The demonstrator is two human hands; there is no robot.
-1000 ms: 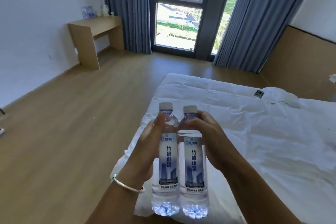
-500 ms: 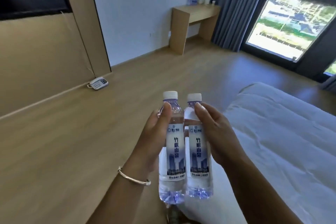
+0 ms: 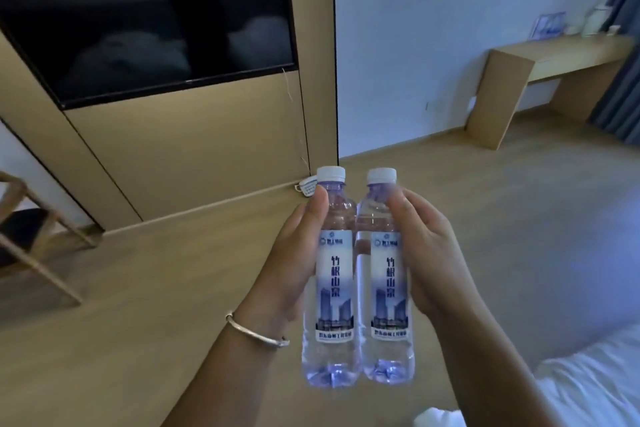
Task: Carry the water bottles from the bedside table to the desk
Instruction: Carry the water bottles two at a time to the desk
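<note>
Two clear water bottles with white caps and blue-white labels stand upright side by side in front of me. My left hand (image 3: 291, 263) grips the left bottle (image 3: 334, 284), thumb on its shoulder. My right hand (image 3: 429, 253) grips the right bottle (image 3: 388, 284) the same way. The two bottles touch along their sides. The wooden desk (image 3: 540, 59) stands against the white wall at the far right, well beyond the bottles. The bedside table is out of view.
A dark TV screen (image 3: 145, 17) hangs on a wood panel wall at the left. A white telephone (image 3: 306, 185) lies on the floor by the panel. A wooden chair (image 3: 31, 236) stands at the left edge. White bedding (image 3: 588, 381) fills the lower right corner. Small items (image 3: 550, 24) sit on the desk.
The view has swung left: the window and most of the bed have left the frame, the TV panel has come in, and the desk now lies at the right. Both hands keep their bottles.
</note>
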